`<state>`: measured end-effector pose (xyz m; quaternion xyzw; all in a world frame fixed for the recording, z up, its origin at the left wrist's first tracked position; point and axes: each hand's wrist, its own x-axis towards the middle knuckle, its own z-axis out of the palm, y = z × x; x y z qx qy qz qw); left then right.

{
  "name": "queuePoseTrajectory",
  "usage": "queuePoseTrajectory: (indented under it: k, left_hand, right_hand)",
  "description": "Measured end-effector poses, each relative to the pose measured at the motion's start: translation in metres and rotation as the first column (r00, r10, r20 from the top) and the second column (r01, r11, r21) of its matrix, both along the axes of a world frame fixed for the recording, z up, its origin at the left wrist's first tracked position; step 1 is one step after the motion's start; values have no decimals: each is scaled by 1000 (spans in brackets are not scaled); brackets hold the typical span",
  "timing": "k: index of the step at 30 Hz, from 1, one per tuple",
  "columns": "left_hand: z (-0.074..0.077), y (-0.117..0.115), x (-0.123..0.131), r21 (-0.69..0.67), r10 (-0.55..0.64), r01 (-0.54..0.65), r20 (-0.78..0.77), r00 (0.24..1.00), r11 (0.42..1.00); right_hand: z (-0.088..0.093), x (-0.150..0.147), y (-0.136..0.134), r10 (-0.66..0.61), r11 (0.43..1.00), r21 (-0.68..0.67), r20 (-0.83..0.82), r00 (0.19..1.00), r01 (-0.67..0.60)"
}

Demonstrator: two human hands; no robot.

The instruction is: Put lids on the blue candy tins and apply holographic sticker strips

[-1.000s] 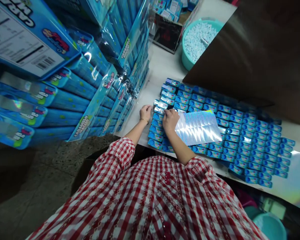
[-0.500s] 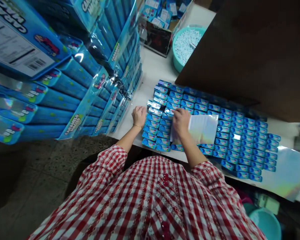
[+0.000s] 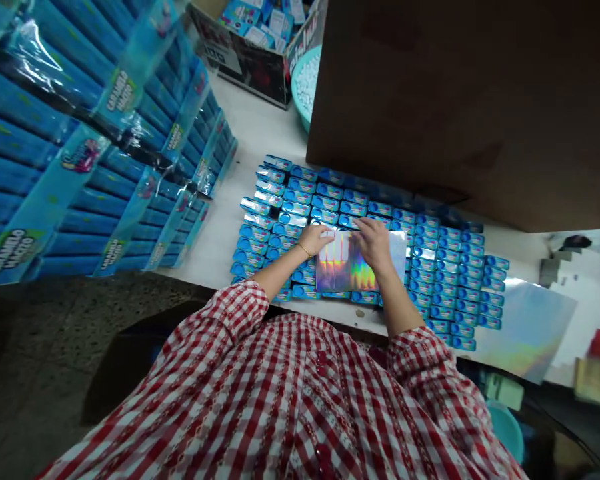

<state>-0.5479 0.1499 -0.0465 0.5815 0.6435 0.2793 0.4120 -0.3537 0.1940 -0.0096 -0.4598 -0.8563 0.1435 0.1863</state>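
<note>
A shiny holographic sticker sheet point(image 3: 336, 277), with pale label patches at its upper left, lies over the rows of small blue boxes point(image 3: 253, 232). My left hand point(image 3: 314, 241) grips the sheet's upper left corner, its fingertips at the top edge. My right hand point(image 3: 376, 245) is across the sheet's upper middle, fingers bent together in a pinch at the top edge. Part of the sheet is hidden under that hand. The boxes stand close together in rows, and several at the left bear glossy silver strips on top.
Tall stacks of plastic-wrapped blue packs point(image 3: 125, 193) rise at the left. A brown board point(image 3: 455, 113) overhangs the back right. Behind are a carton point(image 3: 260, 67) of blue packets and a turquoise bowl point(image 3: 305, 87) of white pieces. Another iridescent sheet point(image 3: 525, 327) lies at the right.
My left hand has moved right from the boxes' left edge onto the sheet. My right hand and the sheet have shifted right over the boxes. The camera view has swung right.
</note>
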Motion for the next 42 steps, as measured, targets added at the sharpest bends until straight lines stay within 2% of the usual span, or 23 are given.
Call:
queuePoseTrajectory:
  k: [3, 5, 8, 12, 14, 16, 18, 21, 23, 25, 28, 30, 32, 35, 38, 40, 42]
  left_hand:
    - [-9, -2, 11, -51, 149, -144, 144, 978, 988]
    - [-12, -7, 16, -62, 242, -235, 219, 945, 970]
    - [-12, -14, 25, -83, 355, -346, 266, 896, 935]
    - [-11, -15, 31, -99, 418, -407, 258, 871, 908]
    - [-11, -14, 32, -99, 423, -412, 235, 875, 906]
    - [-11, -12, 30, -85, 406, -397, 183, 896, 914]
    - [-10, -10, 27, -49, 355, -352, 109, 928, 935]
    - [-6, -9, 22, 35, 277, -278, 22, 961, 960]
    - [2, -12, 17, 103, 273, -276, 39, 961, 956]
    - [13, -19, 10, 126, 285, -308, 171, 943, 943]
    - [32, -38, -7, -1, 285, -326, 485, 827, 945]
    - [40, -52, -22, -101, 301, -306, 613, 730, 947]
    - [42, -65, -39, -164, 329, -297, 657, 678, 941]
    - [37, -82, -65, -253, 414, -334, 665, 621, 908]
    - [33, -98, -89, -401, 549, -376, 651, 524, 835]
    - [32, -108, -103, -478, 598, -360, 653, 464, 801]
    - [32, -117, -115, -498, 612, -357, 665, 427, 790]
  right_hand:
    - [-13, -1, -2, 78, 996, -59, 223, 972, -66]
    - [-21, 2, -3, 109, 994, -52, 251, 962, -99]
    - [-32, 15, -2, 197, 980, -30, 200, 960, -195]
    - [-39, 32, 2, 306, 952, -35, 119, 944, -304]
    - [-34, 36, 1, 331, 944, -38, 76, 941, -329]
    - [-18, 38, -4, 322, 946, -48, 27, 946, -320]
    - [6, 39, -14, 242, 965, -86, -52, 969, -246]
    - [48, 36, -32, 37, 971, -220, -232, 972, -89]
    - [68, 27, -40, -108, 941, -337, -339, 934, -14]
    - [77, 11, -47, -253, 882, -470, -414, 874, 32]
    - [74, -21, -54, -458, 741, -671, -458, 762, 42]
    - [68, -44, -60, -552, 654, -756, -450, 701, 30]
    - [63, -68, -68, -607, 594, -804, -446, 658, 2]
    - [59, -102, -81, -660, 509, -858, -443, 607, -73]
    - [54, -129, -95, -682, 460, -876, -453, 574, -146]
    - [48, -144, -102, -673, 459, -873, -462, 577, -165]
    - [38, -157, -109, -667, 458, -876, -452, 592, -153]
